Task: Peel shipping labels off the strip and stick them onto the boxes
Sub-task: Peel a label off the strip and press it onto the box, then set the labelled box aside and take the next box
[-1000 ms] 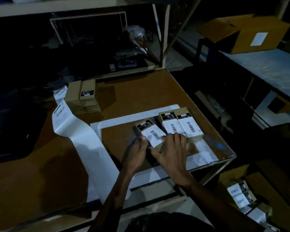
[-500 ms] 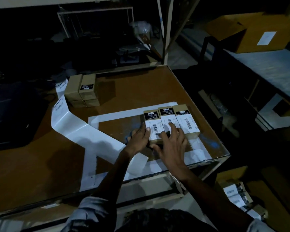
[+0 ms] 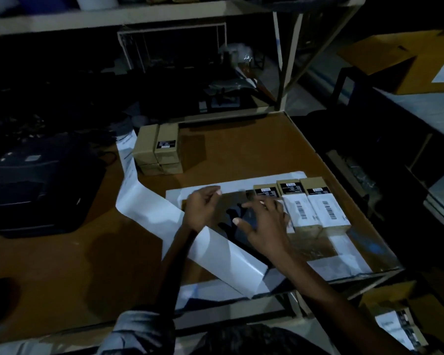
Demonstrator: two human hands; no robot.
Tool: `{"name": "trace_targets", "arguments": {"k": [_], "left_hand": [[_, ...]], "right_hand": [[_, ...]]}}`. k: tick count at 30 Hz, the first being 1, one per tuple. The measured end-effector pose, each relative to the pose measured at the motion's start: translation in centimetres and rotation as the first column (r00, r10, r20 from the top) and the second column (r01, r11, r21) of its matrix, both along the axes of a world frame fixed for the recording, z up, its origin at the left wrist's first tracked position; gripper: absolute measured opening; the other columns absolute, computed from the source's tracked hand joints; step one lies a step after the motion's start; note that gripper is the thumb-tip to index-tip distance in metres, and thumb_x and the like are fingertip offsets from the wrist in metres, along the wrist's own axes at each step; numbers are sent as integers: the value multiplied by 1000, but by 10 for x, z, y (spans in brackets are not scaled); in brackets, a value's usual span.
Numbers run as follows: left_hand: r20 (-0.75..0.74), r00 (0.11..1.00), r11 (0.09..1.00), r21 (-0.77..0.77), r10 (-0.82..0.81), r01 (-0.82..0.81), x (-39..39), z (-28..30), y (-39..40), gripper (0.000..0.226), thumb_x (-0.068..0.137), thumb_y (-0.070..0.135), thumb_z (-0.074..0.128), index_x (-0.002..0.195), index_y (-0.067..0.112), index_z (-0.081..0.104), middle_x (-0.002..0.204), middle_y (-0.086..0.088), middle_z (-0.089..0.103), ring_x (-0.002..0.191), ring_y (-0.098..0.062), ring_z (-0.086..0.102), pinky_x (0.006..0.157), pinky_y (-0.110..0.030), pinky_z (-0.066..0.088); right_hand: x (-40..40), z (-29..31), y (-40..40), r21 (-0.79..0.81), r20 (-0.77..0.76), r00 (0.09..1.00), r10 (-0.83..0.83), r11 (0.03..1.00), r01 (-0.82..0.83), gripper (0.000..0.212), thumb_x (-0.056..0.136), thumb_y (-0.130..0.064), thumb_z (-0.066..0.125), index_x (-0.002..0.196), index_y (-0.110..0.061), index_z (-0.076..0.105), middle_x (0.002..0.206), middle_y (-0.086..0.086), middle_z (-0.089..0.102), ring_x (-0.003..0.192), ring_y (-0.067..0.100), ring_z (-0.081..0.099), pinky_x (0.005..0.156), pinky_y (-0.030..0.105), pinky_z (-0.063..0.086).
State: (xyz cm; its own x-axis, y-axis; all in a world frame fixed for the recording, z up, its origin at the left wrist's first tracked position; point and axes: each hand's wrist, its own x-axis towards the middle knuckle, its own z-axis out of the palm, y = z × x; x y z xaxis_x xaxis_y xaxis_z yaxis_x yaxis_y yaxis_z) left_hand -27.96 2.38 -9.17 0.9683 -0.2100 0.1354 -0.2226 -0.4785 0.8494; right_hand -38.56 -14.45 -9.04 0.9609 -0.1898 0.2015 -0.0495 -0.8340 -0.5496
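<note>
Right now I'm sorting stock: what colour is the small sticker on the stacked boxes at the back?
Black, with pale print, on the stacked boxes; head view.

There is a single view, from a camera worn on the person's head, looking forward and steeply down onto a brown table (image 3: 241,155) from its near edge. It sits close above the work, so both forearms enter from the bottom of the frame and the left hand (image 3: 201,208) and right hand (image 3: 265,221) fall near the middle. The wide lens bends the edges, taking in a shelf frame (image 3: 282,60) at the far side, a dark machine (image 3: 36,185) at the left and a cardboard carton (image 3: 405,62) far right. No second view overlaps it.
</note>
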Motion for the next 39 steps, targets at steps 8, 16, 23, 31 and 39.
{"name": "trace_targets", "arguments": {"k": [8, 16, 23, 31, 39], "left_hand": [[104, 966, 970, 38, 237, -242, 111, 37, 82, 40, 97, 16, 60, 136, 6, 56, 115, -15, 69, 99, -28, 67, 80, -29, 48], [185, 960, 810, 517, 210, -277, 173, 25, 121, 75, 82, 24, 75, 148, 23, 37, 155, -11, 30, 142, -36, 25, 108, -57, 30], [176, 978, 749, 631, 111, -199, 177, 18, 119, 78, 87, 27, 68, 154, 32, 27, 164, -10, 14, 150, -36, 10, 115, -59, 23], [151, 981, 790, 584, 119, -186, 177, 15, 123, 74, 91, 34, 65, 154, 34, 27, 166, -5, 10, 152, -31, 2, 114, -60, 22], [148, 975, 831, 512, 164, -218, 132, 15, 106, 72, 91, 31, 66, 153, 25, 30, 166, -11, 9, 152, -33, 0, 115, -60, 17]], "right_hand": [[91, 11, 62, 411, -73, 990, 119, 908, -79, 36, 90, -39, 72, 121, -21, 66, 120, -3, 67, 109, 15, 63, 93, 36, 54], [213, 36, 126, 757, -248, 964, 94, 639, 133, 57, 94, -42, 65, 143, -19, 47, 138, 10, 55, 119, 29, 60, 90, 39, 57], [279, 37, 171, 850, -337, 942, 12, 433, 298, 66, 90, -51, 67, 138, -11, 47, 132, 11, 59, 116, 28, 60, 83, 38, 51], [291, 44, 182, 841, -409, 910, -75, 357, 407, 33, 88, -26, 76, 106, -2, 62, 105, 17, 71, 84, 25, 70, 62, 32, 59], [251, 49, 167, 890, -446, 887, 119, 167, 425, 16, 95, -19, 67, 100, -4, 65, 102, 11, 67, 82, 21, 64, 70, 29, 54]]}}
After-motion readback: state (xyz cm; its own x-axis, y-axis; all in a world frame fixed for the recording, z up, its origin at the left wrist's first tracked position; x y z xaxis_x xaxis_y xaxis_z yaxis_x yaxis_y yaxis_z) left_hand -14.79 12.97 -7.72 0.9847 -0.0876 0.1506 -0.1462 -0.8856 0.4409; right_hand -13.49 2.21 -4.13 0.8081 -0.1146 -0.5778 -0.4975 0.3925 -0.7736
